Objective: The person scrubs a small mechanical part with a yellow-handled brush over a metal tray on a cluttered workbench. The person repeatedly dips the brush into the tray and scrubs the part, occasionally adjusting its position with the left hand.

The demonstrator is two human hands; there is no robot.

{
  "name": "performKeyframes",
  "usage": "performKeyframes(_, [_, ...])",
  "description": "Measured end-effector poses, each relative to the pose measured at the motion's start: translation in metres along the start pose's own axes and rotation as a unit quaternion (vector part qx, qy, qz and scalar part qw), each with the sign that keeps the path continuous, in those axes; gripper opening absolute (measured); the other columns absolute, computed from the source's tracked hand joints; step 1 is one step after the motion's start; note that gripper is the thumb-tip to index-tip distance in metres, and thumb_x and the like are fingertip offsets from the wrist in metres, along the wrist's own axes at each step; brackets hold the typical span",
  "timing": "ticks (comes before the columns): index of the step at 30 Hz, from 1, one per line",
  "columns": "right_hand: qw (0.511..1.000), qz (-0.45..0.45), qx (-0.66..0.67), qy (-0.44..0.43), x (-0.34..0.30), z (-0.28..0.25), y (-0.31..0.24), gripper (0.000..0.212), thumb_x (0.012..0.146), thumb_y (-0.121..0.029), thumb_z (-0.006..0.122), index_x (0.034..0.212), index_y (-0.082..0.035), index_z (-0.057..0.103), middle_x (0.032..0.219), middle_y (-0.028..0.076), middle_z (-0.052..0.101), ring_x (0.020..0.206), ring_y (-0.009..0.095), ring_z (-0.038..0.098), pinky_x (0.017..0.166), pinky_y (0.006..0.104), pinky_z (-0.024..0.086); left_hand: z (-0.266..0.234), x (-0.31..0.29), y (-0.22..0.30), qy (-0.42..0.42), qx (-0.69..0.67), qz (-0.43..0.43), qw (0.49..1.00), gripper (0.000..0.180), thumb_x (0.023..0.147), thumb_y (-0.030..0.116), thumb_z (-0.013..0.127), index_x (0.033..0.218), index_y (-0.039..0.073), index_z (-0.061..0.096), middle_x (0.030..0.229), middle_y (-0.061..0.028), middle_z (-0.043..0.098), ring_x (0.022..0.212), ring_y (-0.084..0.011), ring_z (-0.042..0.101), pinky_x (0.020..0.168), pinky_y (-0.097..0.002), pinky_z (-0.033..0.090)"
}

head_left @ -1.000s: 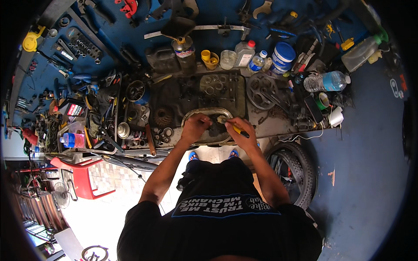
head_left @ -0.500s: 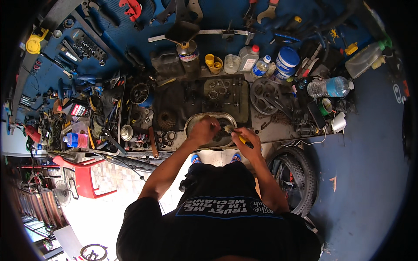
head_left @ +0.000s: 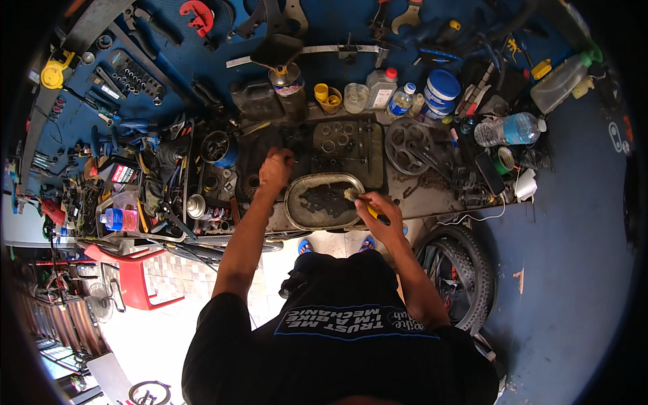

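Observation:
An oval metal tray [head_left: 297, 210] with dark oily liquid sits at the bench's front edge. My right hand [head_left: 379, 217] grips a yellow-handled brush [head_left: 358, 199], its bristles over the tray's right rim. My left hand [head_left: 275, 170] reaches past the tray's left side and closes on a small dark part I cannot make out, on the greasy black mat [head_left: 260, 152]. Small rings and bearings lie on a dark tray [head_left: 368, 162] behind.
The bench is crowded: a chainring with crank [head_left: 409, 143], bottles and jars [head_left: 442, 91] at the back, a water bottle [head_left: 507, 129] right, tools on the blue wall [head_left: 128, 74]. A bicycle tyre [head_left: 472, 270] stands by my right leg, a red chair [head_left: 131, 277] lower left.
My left hand left the oval tray and moved up-left onto the dark mat. The right hand stayed at the tray's right rim with the brush.

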State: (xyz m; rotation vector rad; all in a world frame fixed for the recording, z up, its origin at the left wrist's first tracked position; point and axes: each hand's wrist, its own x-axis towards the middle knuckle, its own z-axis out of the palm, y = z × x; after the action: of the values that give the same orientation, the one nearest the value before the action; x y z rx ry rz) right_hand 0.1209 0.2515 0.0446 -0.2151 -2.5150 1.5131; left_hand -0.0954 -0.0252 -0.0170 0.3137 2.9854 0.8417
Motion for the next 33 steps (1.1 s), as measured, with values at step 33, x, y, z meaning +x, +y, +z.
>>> performKeyframes(33, [1.000, -0.005, 0.020, -0.007, 0.012, 0.009, -0.021, 0.027, 0.102, -0.031, 0.082, 0.116, -0.008, 0.079, 0.101, 0.015, 0.079, 0.094, 0.027, 0.078, 0.086, 0.0366, 0.060, -0.006, -0.142, 0.039, -0.202, 0.085, 0.421, 0.880, 0.065, 0.104, 0.058, 0.067, 0.148, 0.012, 0.068, 0.161, -0.0186, 0.057, 0.149, -0.0377, 0.054, 0.128, -0.0512, 0.041])
